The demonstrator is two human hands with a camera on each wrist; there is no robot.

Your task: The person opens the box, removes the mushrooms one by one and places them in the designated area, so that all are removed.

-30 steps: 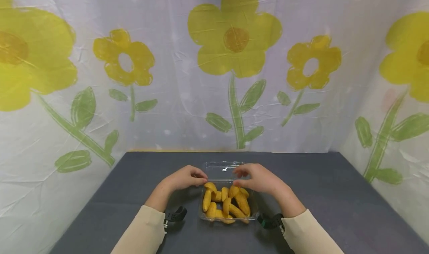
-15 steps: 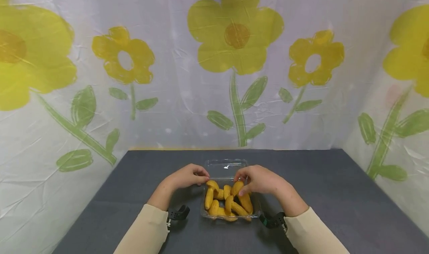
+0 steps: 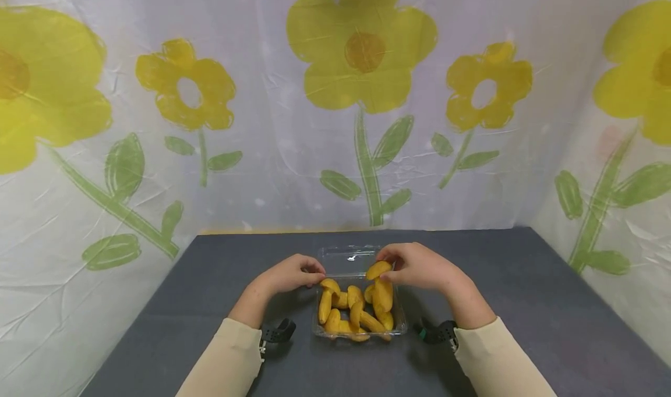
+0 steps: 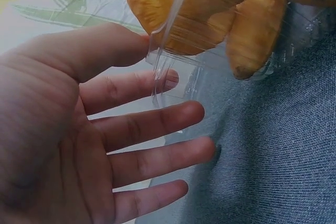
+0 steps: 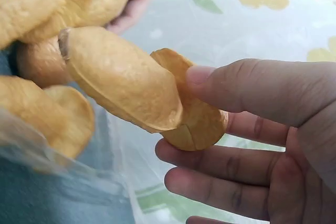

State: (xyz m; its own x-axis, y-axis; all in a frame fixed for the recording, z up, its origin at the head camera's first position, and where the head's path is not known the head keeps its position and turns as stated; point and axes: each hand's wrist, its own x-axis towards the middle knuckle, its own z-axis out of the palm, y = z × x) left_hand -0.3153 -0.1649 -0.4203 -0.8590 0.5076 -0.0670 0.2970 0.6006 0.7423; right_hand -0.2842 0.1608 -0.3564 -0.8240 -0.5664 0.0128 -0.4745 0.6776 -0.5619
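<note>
In the head view a clear plastic box (image 3: 402, 326) stands on the dark table, its hinged lid (image 3: 343, 262) laid back behind it. Several yellow toy mushrooms (image 3: 325, 307) lie inside. My left hand (image 3: 290, 275) is at the box's back left corner; in the left wrist view its thumb and forefinger pinch the clear rim (image 4: 173, 14), the other fingers spread loose. The right hand (image 3: 421, 267) holds one mushroom (image 5: 126, 80) by its cap between thumb and fingers, raised over the right side of the box, stem hanging down toward the others.
The dark table (image 3: 514, 333) stretches out on both sides of the box. Behind it hangs a pale curtain (image 3: 262, 199) printed with yellow flowers. Black straps (image 3: 279, 332) circle both wrists below the beige sleeves (image 3: 222, 356).
From above the box's right side, the right hand has reached in, taken hold of a mushroom by its cap and lifted it up. The left hand has stayed at the back left corner.
</note>
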